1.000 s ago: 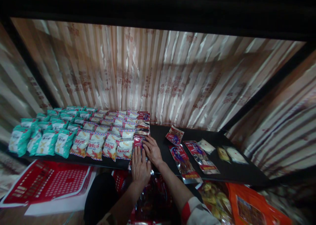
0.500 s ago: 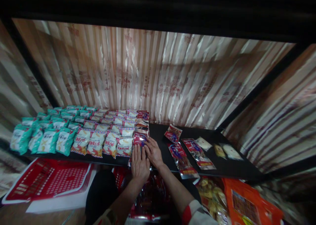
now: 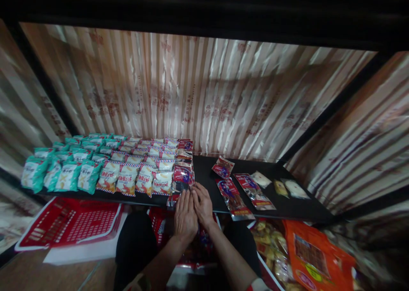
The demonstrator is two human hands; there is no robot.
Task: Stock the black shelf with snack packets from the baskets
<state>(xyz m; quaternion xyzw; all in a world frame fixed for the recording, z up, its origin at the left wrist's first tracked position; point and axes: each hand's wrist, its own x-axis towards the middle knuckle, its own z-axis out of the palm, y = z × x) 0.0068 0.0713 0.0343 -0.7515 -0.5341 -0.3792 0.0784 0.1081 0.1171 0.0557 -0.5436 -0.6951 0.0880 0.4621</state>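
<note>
My left hand [image 3: 185, 216] lies flat with its fingers stretched over the near end of a dark red snack packet [image 3: 182, 174] at the shelf's front edge. Beside it my right hand [image 3: 203, 205] is also open, fingertips at the packet's right lower side. The two hands touch or nearly touch. More red packets [image 3: 184, 145] line up behind this one in a column. To the left stand rows of white packets with striped edges [image 3: 128, 179]. The packet's lower end is partly hidden under my fingers.
Teal packets [image 3: 68, 176] fill the shelf's left end. Loose red packets [image 3: 234, 197] and a small pale packet [image 3: 296, 188] lie on the black shelf [image 3: 204, 171]. Below are a red basket [image 3: 92, 225], another basket between my knees, and an orange bag [image 3: 319, 257].
Both hands have slid back toward me along the packet, uncovering more of its front. The view has shifted slightly.
</note>
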